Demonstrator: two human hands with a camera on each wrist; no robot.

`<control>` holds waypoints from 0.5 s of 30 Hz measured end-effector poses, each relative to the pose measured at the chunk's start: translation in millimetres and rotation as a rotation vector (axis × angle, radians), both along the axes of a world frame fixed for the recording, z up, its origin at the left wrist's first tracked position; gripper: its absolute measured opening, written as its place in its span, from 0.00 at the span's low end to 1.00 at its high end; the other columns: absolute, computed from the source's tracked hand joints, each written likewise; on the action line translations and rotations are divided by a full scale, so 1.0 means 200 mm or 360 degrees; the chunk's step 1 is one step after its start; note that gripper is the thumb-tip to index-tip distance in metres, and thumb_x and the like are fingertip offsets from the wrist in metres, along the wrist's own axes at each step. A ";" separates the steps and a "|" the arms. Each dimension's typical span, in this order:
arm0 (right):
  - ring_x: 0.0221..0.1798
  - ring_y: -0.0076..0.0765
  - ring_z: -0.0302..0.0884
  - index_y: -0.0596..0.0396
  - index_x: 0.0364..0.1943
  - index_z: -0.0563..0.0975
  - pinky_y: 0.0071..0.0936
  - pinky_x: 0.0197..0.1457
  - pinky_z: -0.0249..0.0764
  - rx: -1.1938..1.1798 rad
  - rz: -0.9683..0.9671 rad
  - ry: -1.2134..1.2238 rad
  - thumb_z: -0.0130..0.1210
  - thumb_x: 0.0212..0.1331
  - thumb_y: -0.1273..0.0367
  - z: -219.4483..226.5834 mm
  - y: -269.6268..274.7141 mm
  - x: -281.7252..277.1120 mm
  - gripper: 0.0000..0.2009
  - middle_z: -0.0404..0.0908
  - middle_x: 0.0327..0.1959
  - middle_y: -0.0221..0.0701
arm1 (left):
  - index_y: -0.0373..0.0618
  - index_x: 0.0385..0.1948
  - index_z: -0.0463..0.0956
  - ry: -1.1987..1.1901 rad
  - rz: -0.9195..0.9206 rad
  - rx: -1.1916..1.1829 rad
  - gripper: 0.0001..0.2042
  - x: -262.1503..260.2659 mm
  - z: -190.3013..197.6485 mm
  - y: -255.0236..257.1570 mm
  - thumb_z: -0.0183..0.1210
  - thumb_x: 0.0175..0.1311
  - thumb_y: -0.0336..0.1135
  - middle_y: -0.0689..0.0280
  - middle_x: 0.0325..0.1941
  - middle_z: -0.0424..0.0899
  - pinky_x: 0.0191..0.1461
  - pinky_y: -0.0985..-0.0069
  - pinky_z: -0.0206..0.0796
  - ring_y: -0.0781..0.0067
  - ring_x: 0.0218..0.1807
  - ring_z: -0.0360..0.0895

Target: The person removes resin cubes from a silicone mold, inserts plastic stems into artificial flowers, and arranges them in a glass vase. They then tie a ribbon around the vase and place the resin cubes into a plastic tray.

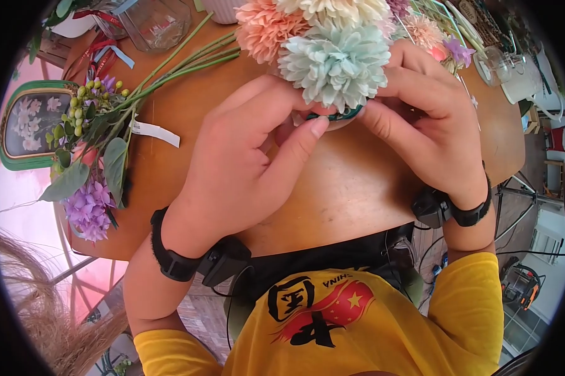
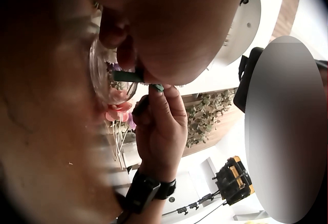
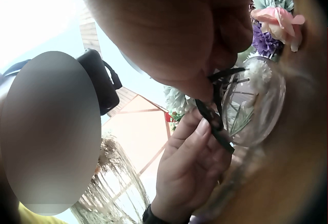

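Observation:
A dark green ribbon point(image 1: 340, 116) runs across the neck of a clear glass vase point(image 3: 275, 106), just under a pale blue-green pompom flower point(image 1: 336, 62). Peach point(image 1: 270, 28) and cream blooms crowd beside that flower. Between thumb and fingers, my left hand point(image 1: 242, 147) pinches one part of the ribbon; in the right wrist view its thumb presses on a ribbon end point(image 3: 221, 141). My right hand point(image 1: 436, 119) pinches the ribbon from the other side, its fingers partly hidden behind the bloom. Stems point(image 3: 243, 119) show inside the vase. The flower head covers most of the vase in the head view.
To the left on the wooden table point(image 1: 370, 200) lie green stems with purple flowers point(image 1: 89, 207) and a white tag point(image 1: 157, 133). A green-framed picture point(image 1: 35, 122) stands by them. Behind are a glass jar point(image 1: 154, 25) and, at right, a white pitcher point(image 1: 522, 78).

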State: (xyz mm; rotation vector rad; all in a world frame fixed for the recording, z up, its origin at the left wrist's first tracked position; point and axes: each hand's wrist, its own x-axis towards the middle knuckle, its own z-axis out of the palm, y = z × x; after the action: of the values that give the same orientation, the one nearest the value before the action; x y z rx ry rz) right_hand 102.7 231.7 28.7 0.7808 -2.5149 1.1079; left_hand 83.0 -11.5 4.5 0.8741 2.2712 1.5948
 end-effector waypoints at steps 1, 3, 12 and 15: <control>0.33 0.21 0.72 0.60 0.40 0.83 0.19 0.36 0.68 -0.0008 -0.0004 -0.0040 0.66 0.60 0.78 0.00 0.00 0.00 0.06 0.79 0.36 0.27 | 0.34 0.54 0.77 0.0004 -0.0012 0.0003 0.10 0.00 0.00 0.00 0.57 0.74 0.23 0.68 0.52 0.79 0.54 0.82 0.70 0.82 0.49 0.78; 0.33 0.20 0.72 0.60 0.41 0.84 0.19 0.37 0.67 -0.0023 -0.0016 -0.0104 0.65 0.60 0.78 0.01 -0.01 0.02 0.06 0.78 0.34 0.27 | 0.34 0.52 0.77 0.0048 -0.0023 0.0058 0.09 -0.01 -0.01 0.00 0.57 0.74 0.23 0.66 0.53 0.78 0.57 0.81 0.71 0.80 0.52 0.78; 0.27 0.14 0.73 0.61 0.45 0.83 0.14 0.33 0.69 -0.0621 -0.0095 -0.0876 0.60 0.70 0.73 0.01 -0.07 0.05 0.07 0.83 0.36 0.25 | 0.34 0.48 0.77 0.0031 -0.0025 0.0160 0.06 0.00 -0.03 0.01 0.57 0.75 0.24 0.65 0.53 0.76 0.60 0.78 0.70 0.76 0.55 0.78; 0.27 0.13 0.73 0.61 0.47 0.83 0.13 0.33 0.69 -0.0479 -0.0110 -0.0910 0.61 0.68 0.74 0.05 -0.05 0.05 0.08 0.83 0.36 0.23 | 0.34 0.49 0.77 -0.0038 -0.0035 0.0188 0.07 0.00 -0.04 0.01 0.57 0.75 0.23 0.65 0.52 0.77 0.60 0.78 0.71 0.75 0.53 0.79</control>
State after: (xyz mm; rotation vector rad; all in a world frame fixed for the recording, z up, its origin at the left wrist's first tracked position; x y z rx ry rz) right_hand 113.0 221.9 38.3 0.3200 -2.6684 1.8385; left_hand 82.7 -9.4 -3.2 0.8994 2.1622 1.7354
